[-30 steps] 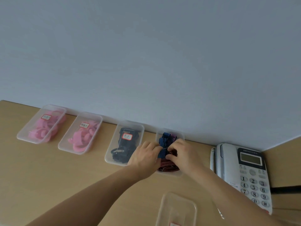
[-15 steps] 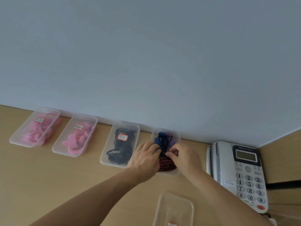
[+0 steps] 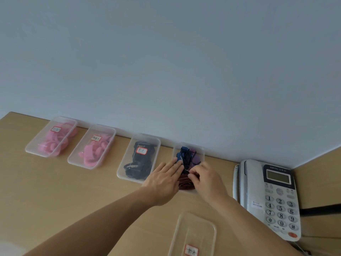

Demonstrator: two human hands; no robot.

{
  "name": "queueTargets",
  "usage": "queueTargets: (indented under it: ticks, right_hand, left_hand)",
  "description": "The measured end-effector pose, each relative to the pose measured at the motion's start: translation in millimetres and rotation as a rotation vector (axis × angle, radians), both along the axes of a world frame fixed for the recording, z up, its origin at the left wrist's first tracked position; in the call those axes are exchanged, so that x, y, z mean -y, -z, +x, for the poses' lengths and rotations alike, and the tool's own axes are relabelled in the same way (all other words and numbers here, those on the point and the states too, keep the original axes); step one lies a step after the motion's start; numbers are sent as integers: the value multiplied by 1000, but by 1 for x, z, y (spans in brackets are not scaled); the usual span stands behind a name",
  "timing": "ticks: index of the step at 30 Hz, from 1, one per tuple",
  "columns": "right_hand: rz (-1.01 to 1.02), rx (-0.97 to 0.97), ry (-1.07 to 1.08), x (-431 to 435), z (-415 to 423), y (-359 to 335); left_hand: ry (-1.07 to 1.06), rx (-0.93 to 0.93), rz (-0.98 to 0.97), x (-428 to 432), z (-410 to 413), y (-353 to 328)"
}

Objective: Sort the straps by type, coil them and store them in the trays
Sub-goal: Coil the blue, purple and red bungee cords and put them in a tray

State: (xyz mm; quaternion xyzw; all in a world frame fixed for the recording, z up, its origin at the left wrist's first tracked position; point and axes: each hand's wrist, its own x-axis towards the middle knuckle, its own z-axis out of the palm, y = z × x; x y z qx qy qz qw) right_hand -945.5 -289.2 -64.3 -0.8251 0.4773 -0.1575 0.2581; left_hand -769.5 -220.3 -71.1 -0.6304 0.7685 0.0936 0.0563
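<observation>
Left grip (image 3: 162, 183) flat, fingers straight, pressing the blue striped strap (image 3: 181, 153) down in the mixed tray (image 3: 202, 152) at the surface's back edge, likely pinning the pile while right grip (image 3: 206, 179), fingers curled, pinches a dark strap (image 3: 187, 158) above the red coil (image 3: 185, 182) to tease it free.

Four trays sit in a row at the far edge of the table (image 3: 55, 200), by the wall (image 3: 166, 71): the leftmost tray (image 3: 35, 147), second tray (image 3: 73, 161), third tray (image 3: 122, 174) and rightmost tray (image 3: 202, 150). Straps (image 3: 53, 143) lie in each. A telephone (image 3: 267, 196) sits right of them. A near tray (image 3: 195, 228) lies in front.
</observation>
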Motion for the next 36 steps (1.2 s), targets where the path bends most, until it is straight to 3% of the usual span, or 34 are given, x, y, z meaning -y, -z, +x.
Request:
queueTargets:
  ticks: [8,19,28,36]
  right_hand:
    - [-52,-49,-10,-8,3,-2]
    - [-140,-109,187,-84,-17,-27]
    - [98,-348,368,-166,-39,0]
    - [312,-490,649,-196,-31,13]
  left_hand:
    - [-52,21,99,1,-4,-7]
    - [-20,-201,-53,-37,4,-35]
    - [157,-196,71,-98,-18,-13]
    - [101,-203,176,-118,-15,3]
